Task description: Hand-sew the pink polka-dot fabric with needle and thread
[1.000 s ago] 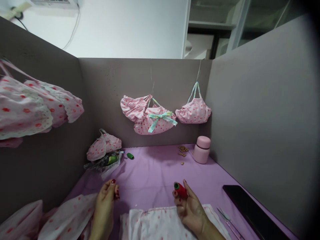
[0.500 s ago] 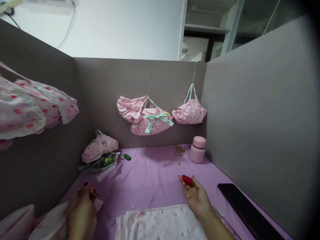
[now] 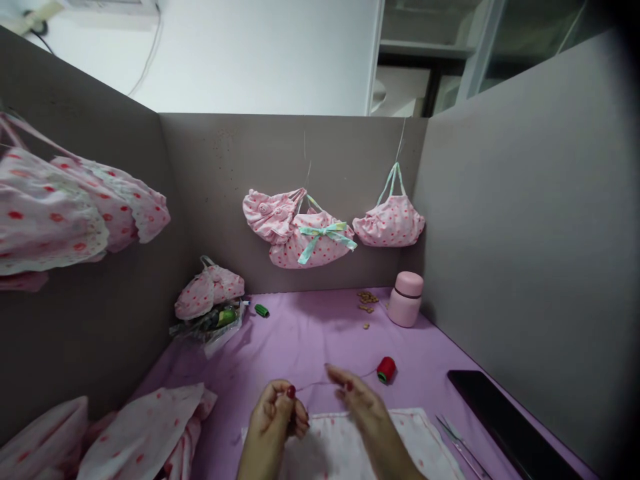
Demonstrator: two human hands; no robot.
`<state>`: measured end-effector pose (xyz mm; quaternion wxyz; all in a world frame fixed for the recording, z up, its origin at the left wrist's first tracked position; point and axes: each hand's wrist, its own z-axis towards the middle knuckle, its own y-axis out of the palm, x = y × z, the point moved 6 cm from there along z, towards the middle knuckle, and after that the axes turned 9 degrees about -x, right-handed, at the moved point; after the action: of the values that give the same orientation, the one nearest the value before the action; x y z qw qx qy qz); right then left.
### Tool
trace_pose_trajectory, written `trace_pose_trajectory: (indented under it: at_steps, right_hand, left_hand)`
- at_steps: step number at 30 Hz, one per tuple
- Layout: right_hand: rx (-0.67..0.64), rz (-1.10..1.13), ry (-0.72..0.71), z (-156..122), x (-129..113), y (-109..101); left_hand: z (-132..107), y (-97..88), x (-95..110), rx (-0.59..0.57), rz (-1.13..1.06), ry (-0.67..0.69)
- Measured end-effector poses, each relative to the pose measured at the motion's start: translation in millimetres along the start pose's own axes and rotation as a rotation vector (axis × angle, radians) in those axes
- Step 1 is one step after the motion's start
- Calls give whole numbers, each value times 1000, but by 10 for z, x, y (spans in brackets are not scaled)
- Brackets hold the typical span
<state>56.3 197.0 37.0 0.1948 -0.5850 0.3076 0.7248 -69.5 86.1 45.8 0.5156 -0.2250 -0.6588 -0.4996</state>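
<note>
My left hand (image 3: 274, 417) is closed in a pinch on the end of a red thread (image 3: 315, 384). The thread stretches rightward past my right hand (image 3: 364, 408) to a red thread spool (image 3: 386, 369) with a green end, lying on the purple cloth. My right hand is open beside the thread, its fingers stretched out and slightly blurred. Whether it touches the thread I cannot tell. Below both hands lies a flat piece of pink dotted fabric (image 3: 417, 433), partly hidden by them.
Bunched dotted fabric (image 3: 145, 427) lies at the left. Slim metal scissors (image 3: 463, 443) and a black phone-like slab (image 3: 505, 420) lie right. A pink flask (image 3: 406, 300), green spool (image 3: 261, 311) and plastic bag (image 3: 217, 333) are farther back. Dotted pouches (image 3: 320, 243) hang at the grey back panel (image 3: 210, 167).
My right hand has let go of the red spool, which now lies on the cloth. My left hand has moved right from the bunched fabric and holds the thread near my right hand.
</note>
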Motion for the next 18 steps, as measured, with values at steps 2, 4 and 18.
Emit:
trace_pose_trajectory:
  at_steps: [2, 4, 18]
  right_hand:
    - [-219, 41, 46, -85, 20, 285]
    - [-363, 69, 57, -153, 25, 471]
    - [-322, -225, 65, -52, -244, 258]
  left_hand:
    - [-43, 140, -76, -103, -25, -45]
    - [-81, 234, -112, -165, -21, -68]
    - [-72, 93, 91, -14, -49, -11]
